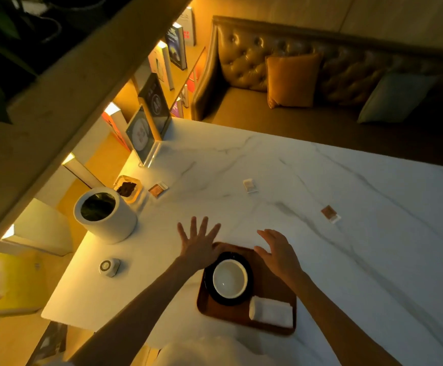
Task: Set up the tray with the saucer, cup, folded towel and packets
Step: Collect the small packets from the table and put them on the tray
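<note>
A brown wooden tray (273, 282) lies on the white marble table near me. On it a white cup (230, 278) stands on a black saucer (209, 282), and a folded white towel (271, 311) lies at the tray's near right corner. My left hand (200, 243) hovers open with spread fingers over the tray's far left corner. My right hand (278, 253) is open above the tray's far right edge. Three packets lie on the table beyond: a brown one (158, 189) at the left, a pale one (249, 185) in the middle, a brown one (330, 213) at the right.
A white cylindrical container (104, 213) stands at the table's left, with a small glass dish (128, 188) behind it and a small round device (109, 266) in front. An acrylic sign stand (142, 136) sits at the far left corner. A tufted sofa with cushions (291, 80) lies beyond the table.
</note>
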Demonstrator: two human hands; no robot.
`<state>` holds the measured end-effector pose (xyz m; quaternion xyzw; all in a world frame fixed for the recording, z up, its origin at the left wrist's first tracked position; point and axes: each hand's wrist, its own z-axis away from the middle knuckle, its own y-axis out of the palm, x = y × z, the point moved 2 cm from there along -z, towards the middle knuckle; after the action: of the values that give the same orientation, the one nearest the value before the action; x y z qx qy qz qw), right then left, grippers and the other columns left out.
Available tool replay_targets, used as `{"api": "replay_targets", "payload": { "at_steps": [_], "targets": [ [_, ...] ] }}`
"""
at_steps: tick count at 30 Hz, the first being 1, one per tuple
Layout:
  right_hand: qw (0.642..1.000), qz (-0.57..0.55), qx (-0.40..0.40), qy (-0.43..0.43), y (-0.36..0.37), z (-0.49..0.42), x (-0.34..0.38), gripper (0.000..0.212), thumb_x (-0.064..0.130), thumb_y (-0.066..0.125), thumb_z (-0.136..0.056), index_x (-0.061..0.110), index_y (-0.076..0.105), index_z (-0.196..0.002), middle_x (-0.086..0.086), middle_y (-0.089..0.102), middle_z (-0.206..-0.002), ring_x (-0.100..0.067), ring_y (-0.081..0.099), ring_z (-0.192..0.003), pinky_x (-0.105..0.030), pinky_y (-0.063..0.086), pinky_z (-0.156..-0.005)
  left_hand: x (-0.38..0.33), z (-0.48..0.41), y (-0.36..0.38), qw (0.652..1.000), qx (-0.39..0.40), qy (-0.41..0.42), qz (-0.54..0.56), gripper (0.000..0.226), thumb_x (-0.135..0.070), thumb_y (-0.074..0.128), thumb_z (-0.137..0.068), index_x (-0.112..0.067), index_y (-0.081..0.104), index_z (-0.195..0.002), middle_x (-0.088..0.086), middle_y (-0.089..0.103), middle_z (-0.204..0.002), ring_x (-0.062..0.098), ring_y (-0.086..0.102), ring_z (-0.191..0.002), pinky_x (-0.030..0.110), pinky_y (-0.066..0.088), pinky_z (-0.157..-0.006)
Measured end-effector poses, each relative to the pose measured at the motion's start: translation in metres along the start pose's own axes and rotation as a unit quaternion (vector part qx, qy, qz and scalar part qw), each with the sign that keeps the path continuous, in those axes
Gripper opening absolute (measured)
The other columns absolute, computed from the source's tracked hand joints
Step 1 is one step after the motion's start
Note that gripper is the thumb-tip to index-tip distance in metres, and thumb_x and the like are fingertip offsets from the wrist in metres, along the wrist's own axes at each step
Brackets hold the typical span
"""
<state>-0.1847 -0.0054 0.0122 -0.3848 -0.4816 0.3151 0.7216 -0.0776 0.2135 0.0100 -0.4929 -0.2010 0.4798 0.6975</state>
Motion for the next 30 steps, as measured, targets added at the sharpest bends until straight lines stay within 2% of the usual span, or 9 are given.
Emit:
{"api": "replay_targets", "payload": {
  "at_steps": [6, 10, 13, 14, 16, 21, 24, 27, 30],
  "targets": [
    [0.997, 0.037, 0.059, -0.031, -0.001, -0.078, 0.041, 0.054, 0.049, 0.049, -0.093, 0.026, 0.042, -0.141, -0.003, 0.043, -0.148, -0.018, 0.034, -0.139, -0.035, 0.037, -0.111, 0.073, -0.035, -0.021, 0.994, -0.014, -0.111, 0.009, 0.075, -0.076, 0.013, -0.086, -0.038, 0.014, -0.151, 0.007, 0.007, -0.164, 0.039, -0.008, -0.149, 0.067, -0.022, -0.11],
    [0.991, 0.063, 0.11, -0.041, 0.008, -0.14, 0.073, 0.05, 0.048, 0.049, -0.093, 0.028, 0.046, -0.138, 0.0, 0.046, -0.145, -0.016, 0.037, -0.136, -0.033, 0.036, -0.11, 0.113, -0.073, -0.034, 0.989, -0.008, -0.147, 0.015, 0.069, -0.07, 0.019, -0.091, -0.034, 0.025, -0.15, 0.005, 0.023, -0.161, 0.037, 0.007, -0.15, 0.063, -0.017, -0.112],
    [0.991, 0.035, 0.131, -0.013, 0.025, -0.195, 0.11, 0.038, 0.042, 0.053, -0.092, 0.022, 0.06, -0.124, -0.001, 0.061, -0.129, -0.019, 0.051, -0.124, -0.033, 0.044, -0.102, 0.14, -0.105, -0.047, 0.981, -0.034, -0.184, 0.047, 0.053, -0.056, 0.034, -0.096, -0.025, 0.044, -0.138, 0.003, 0.051, -0.144, 0.028, 0.043, -0.136, 0.052, 0.021, -0.116],
    [0.99, 0.012, 0.137, 0.011, 0.033, -0.211, 0.123, 0.032, 0.039, 0.055, -0.091, 0.02, 0.064, -0.115, -0.003, 0.066, -0.12, -0.021, 0.058, -0.116, -0.034, 0.047, -0.097, 0.149, -0.115, -0.051, 0.975, -0.049, -0.208, 0.064, 0.047, -0.052, 0.039, -0.097, -0.023, 0.05, -0.133, 0.003, 0.059, -0.134, 0.024, 0.054, -0.125, 0.043, 0.036, -0.108],
    [0.985, -0.032, 0.159, 0.062, 0.055, -0.239, 0.148, 0.026, 0.034, 0.056, -0.089, 0.015, 0.068, -0.103, -0.006, 0.07, -0.106, -0.024, 0.064, -0.103, -0.034, 0.051, -0.089, 0.168, -0.135, -0.057, 0.96, -0.086, -0.246, 0.102, 0.037, -0.042, 0.045, -0.097, -0.019, 0.057, -0.123, 0.004, 0.067, -0.119, 0.022, 0.064, -0.108, 0.035, 0.049, -0.09],
    [0.95, -0.174, 0.221, 0.133, 0.121, -0.289, 0.198, 0.027, 0.029, 0.059, -0.087, 0.004, 0.07, -0.089, -0.01, 0.064, -0.085, -0.017, 0.056, -0.079, -0.035, 0.051, -0.082, 0.201, -0.189, -0.063, 0.946, -0.1, -0.257, 0.171, 0.025, -0.02, 0.048, -0.098, -0.014, 0.062, -0.117, 0.008, 0.067, -0.115, 0.026, 0.065, -0.102, 0.035, 0.054, -0.082],
    [0.922, -0.252, 0.214, 0.201, 0.154, -0.307, 0.211, 0.044, 0.042, 0.061, -0.087, 0.002, 0.071, -0.102, -0.012, 0.071, -0.096, -0.021, 0.064, -0.085, -0.029, 0.049, -0.08, 0.211, -0.213, -0.067, 0.944, -0.083, -0.27, 0.169, 0.024, -0.022, 0.053, -0.095, -0.014, 0.064, -0.115, 0.01, 0.067, -0.111, 0.028, 0.066, -0.1, 0.038, 0.057, -0.08],
    [0.908, -0.268, 0.183, 0.265, 0.177, -0.319, 0.213, 0.037, 0.033, 0.062, -0.088, 0.003, 0.069, -0.109, -0.014, 0.072, -0.108, -0.026, 0.068, -0.1, -0.03, 0.051, -0.088, 0.218, -0.23, -0.062, 0.949, -0.057, -0.268, 0.157, 0.024, -0.02, 0.055, -0.092, -0.012, 0.063, -0.114, 0.012, 0.064, -0.112, 0.031, 0.063, -0.1, 0.04, 0.055, -0.081],
    [0.892, -0.298, 0.163, 0.3, 0.191, -0.327, 0.215, 0.039, 0.036, 0.065, -0.086, 0.002, 0.07, -0.105, -0.013, 0.073, -0.104, -0.029, 0.068, -0.098, -0.032, 0.052, -0.087, 0.219, -0.239, -0.053, 0.94, -0.062, -0.283, 0.181, 0.026, -0.017, 0.059, -0.089, -0.012, 0.057, -0.114, 0.012, 0.061, -0.11, 0.03, 0.06, -0.097, 0.042, 0.054, -0.079]
  ]
}}
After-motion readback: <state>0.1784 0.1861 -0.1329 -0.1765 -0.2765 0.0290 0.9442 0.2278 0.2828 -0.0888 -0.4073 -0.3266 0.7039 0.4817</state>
